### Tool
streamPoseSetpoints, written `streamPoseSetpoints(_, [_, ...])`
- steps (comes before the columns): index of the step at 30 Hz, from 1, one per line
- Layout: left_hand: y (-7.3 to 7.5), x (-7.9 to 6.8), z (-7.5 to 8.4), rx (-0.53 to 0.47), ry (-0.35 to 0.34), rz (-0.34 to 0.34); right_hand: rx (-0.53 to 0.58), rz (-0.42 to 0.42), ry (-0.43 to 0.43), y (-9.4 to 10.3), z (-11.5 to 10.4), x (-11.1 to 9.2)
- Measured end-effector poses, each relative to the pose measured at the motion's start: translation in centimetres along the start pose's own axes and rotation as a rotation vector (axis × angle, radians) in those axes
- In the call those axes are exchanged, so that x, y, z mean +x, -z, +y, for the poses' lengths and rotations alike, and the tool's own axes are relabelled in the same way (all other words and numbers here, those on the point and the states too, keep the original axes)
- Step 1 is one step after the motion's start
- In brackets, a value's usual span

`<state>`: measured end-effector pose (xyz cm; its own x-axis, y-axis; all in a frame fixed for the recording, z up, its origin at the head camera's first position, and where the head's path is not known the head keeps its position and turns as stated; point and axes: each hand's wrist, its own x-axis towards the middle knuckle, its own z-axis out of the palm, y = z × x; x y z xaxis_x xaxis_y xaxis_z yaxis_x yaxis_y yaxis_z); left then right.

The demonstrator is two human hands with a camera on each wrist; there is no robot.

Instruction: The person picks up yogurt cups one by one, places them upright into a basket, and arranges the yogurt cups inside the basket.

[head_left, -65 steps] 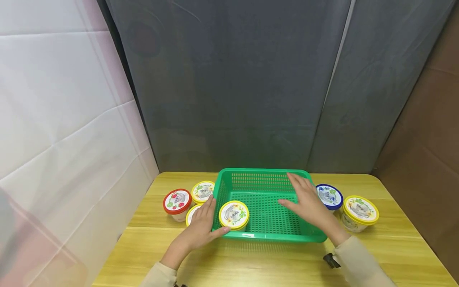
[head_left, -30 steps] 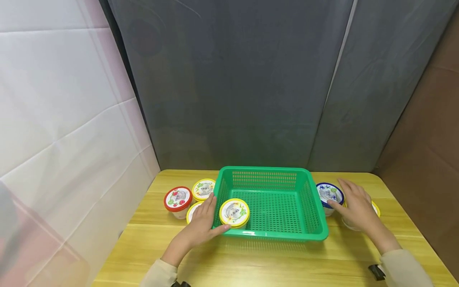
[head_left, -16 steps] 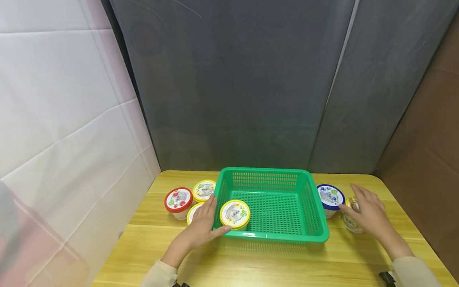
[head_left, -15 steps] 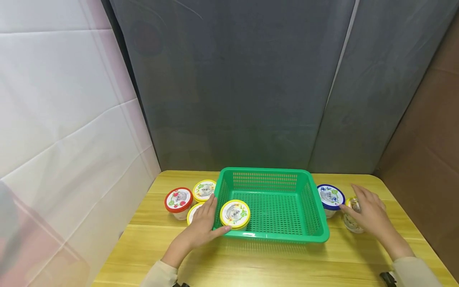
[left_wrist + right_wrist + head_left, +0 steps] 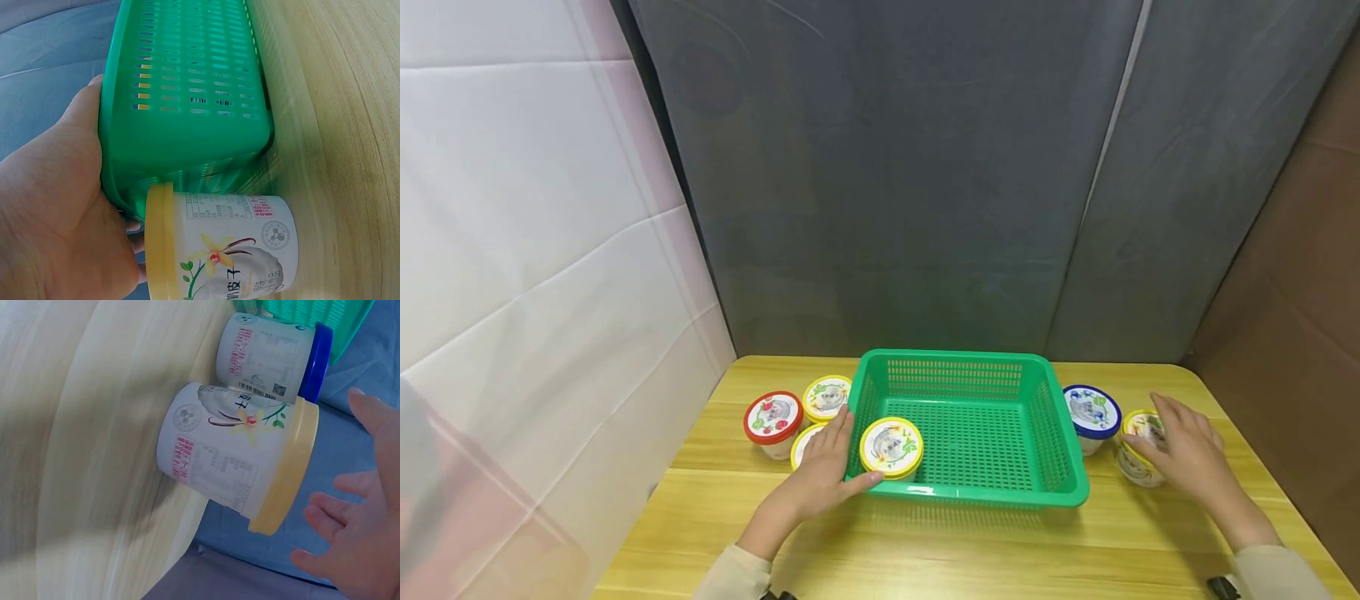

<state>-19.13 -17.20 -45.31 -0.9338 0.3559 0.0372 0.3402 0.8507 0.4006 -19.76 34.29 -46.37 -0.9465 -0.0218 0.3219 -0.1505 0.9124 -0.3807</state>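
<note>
A green plastic basket [image 5: 977,497] stands mid-table with a yellow-lidded tub [image 5: 891,448] inside its near left corner. My left hand [image 5: 818,475] lies along the basket's left side with straight fingers, its thumb over the front rim. Right beside that hand are another yellow-lidded tub [image 5: 231,244], partly hidden by it in the head view, and one behind it [image 5: 826,397]. My right hand [image 5: 1193,450] hovers at the right-hand yellow-lidded tub [image 5: 231,447], fingers spread and apart from the lid in the right wrist view. It holds nothing.
Next to the right-hand tub, a blue-lidded tub [image 5: 1091,412] stands against the basket's right side. A red-lidded tub [image 5: 772,418] is at the far left of the wooden table [image 5: 925,554]. Grey curtain [image 5: 880,183] hangs behind, with white cloth [image 5: 535,208] at the left.
My right hand has moved from above the basket rightward, past the blue-lidded tub, to the yellow-lidded tub at the right. Most recently it drew slightly further right. My left hand stays at the basket.
</note>
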Motion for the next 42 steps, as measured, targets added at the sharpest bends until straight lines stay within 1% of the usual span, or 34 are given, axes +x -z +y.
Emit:
streamPoseSetpoints(14, [0.0,0.0,-0.1,-0.002,0.006,-0.006,0.007,-0.023,-0.016,-0.2,0.9,-0.8])
streamPoseSetpoints(26, [0.0,0.1,-0.1,0.007,-0.001,-0.013,-0.003,-0.072,-0.067,-0.6,1.7,-1.6])
streamPoseSetpoints(32, [0.0,0.1,-0.2,0.009,-0.002,-0.02,-0.013,-0.068,-0.07,-0.8,2.0,-1.7])
streamPoseSetpoints(37, [-0.1,0.1,-0.3,0.013,-0.005,-0.011,-0.014,-0.079,-0.077,-1.0,2.4,-2.0])
streamPoseSetpoints(42, [-0.1,0.0,-0.2,-0.001,-0.005,-0.004,-0.007,-0.067,-0.084,-1.2,2.5,-2.1])
